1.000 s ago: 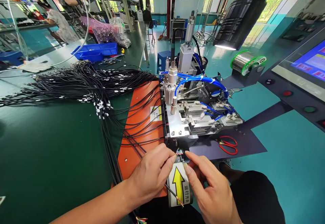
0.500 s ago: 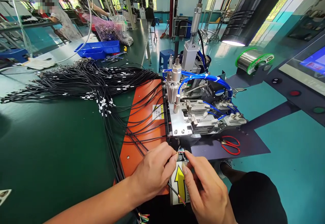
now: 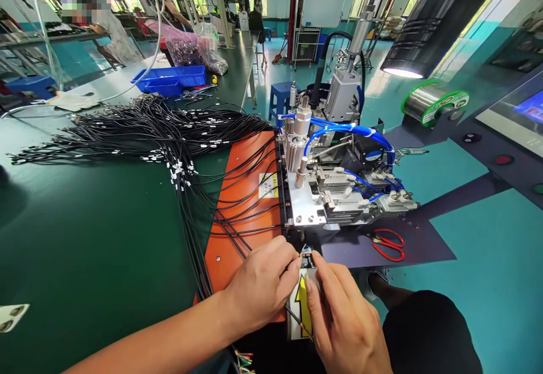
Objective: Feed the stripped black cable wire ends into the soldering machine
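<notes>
My left hand is closed in a pinch on a thin black cable whose coloured wire ends sit at a small fixture slot at the front of the metal machine. Opposite it, my right hand pinches the same wire tips at the slot, fingers pressed together. Both hands rest over a label with a yellow arrow. The cable's loose end trails down between my hands.
A large bundle of black cables spreads over the green bench and across the orange plate. Red-handled scissors lie right of the machine. A solder spool, lamp, blue tray and a person are farther off.
Both hands have crept slightly forward toward the slot, covering more of the arrow label. The view has shifted a little; the cables lie as before.
</notes>
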The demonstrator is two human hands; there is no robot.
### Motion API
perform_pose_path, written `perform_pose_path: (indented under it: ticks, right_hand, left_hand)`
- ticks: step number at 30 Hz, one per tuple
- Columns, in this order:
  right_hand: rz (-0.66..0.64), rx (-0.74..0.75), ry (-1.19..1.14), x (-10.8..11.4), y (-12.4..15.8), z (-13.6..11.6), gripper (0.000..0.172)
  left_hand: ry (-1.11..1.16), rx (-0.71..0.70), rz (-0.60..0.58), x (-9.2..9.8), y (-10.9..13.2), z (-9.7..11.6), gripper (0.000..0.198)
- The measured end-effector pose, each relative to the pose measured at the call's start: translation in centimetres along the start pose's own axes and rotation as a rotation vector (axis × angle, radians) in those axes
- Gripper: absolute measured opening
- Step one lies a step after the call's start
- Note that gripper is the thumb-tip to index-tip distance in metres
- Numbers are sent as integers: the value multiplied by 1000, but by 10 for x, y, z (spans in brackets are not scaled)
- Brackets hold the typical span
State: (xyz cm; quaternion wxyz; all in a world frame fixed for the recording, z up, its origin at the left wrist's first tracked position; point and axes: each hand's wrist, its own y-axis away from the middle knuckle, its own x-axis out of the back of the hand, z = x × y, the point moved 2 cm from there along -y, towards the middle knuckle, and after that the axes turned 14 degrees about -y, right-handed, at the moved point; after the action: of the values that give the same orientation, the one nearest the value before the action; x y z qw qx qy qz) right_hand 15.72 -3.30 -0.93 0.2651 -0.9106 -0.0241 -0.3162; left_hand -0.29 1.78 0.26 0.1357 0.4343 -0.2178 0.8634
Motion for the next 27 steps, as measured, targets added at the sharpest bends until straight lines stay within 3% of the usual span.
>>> perform_pose_path:
  ticks: [19, 27]
  right_hand:
    - [-21, -14, -48, -2, -5, 0, 44]
    - [67, -133, -104, 13, -10, 6, 35]
  left_hand:
    - [-75, -48, -21, -1, 1, 1, 24]
    - [-45, -26, -8, -1, 1, 0, 23]
